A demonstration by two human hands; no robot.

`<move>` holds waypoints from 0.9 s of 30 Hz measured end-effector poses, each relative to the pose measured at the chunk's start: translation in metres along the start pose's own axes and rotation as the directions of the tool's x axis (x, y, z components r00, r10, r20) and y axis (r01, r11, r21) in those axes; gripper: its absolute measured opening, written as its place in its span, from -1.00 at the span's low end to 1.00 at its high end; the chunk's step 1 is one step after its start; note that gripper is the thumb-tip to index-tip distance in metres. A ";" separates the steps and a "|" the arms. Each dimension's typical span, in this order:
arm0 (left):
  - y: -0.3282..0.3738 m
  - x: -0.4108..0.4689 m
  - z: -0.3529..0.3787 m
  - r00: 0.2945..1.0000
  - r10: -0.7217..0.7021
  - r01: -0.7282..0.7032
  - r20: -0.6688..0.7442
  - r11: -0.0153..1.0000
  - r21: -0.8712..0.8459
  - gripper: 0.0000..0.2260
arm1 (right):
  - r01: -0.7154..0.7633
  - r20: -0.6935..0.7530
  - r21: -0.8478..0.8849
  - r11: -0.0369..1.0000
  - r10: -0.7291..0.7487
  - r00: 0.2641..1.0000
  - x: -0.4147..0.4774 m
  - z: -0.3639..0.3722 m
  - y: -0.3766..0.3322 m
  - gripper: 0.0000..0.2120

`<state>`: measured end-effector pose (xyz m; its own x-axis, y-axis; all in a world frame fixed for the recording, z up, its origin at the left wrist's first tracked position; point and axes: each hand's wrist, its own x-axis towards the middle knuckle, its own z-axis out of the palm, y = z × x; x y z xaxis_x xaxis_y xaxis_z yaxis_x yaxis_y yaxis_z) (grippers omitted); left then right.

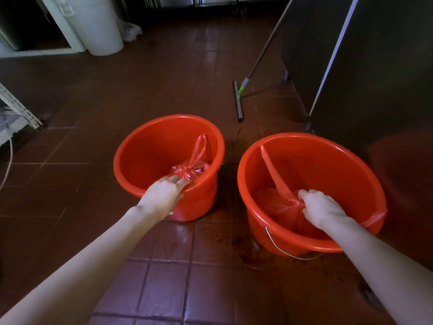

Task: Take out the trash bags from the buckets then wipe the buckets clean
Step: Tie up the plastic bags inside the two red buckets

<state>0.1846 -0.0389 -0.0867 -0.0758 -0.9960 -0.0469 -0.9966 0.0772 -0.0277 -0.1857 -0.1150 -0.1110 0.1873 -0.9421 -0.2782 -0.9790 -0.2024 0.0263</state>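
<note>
tiles; left hand flat on knotted bag; right hand clenches other bag (in bucket)

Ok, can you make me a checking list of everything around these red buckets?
Surface: tiled floor, wet-looking, stained by right bucket.
Job's things: left bucket holds knotted trash bag; right bucket holds loose trash bag.
Clutter: squeegee, pole leaning on steel cabinet.
Hands: left hand touches knotted trash bag; right hand grips loose trash bag.
Cables: white cable, far left.
Surroundings: white bin.
</note>
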 end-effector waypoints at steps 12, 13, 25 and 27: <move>0.000 -0.039 0.000 0.993 0.074 -0.026 0.090 0.891 -0.453 -0.76 | 0.026 -0.003 0.005 1.000 -0.026 1.000 -0.001 0.000 -0.004 -0.70; -0.003 -0.026 0.012 0.992 -0.004 0.052 0.125 0.921 -0.386 -0.72 | 0.027 0.000 0.005 1.000 -0.027 1.000 -0.002 0.000 -0.005 -0.70; 0.012 0.032 0.111 0.858 -0.218 0.358 0.465 0.903 -0.237 -0.61 | 0.081 -0.001 0.041 0.996 -0.081 0.997 -0.019 -0.013 0.005 -0.70; 0.004 0.034 0.093 0.888 -0.237 0.353 0.395 0.900 -0.254 -0.73 | 0.086 -0.052 0.083 0.993 -0.082 0.995 -0.018 -0.026 0.008 -0.69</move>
<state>0.1814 -0.0683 -0.1812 0.1808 -0.8848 -0.4294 -0.9321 -0.2935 0.2123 -0.1947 -0.1068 -0.0808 0.2710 -0.9348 -0.2293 -0.9625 -0.2601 -0.0772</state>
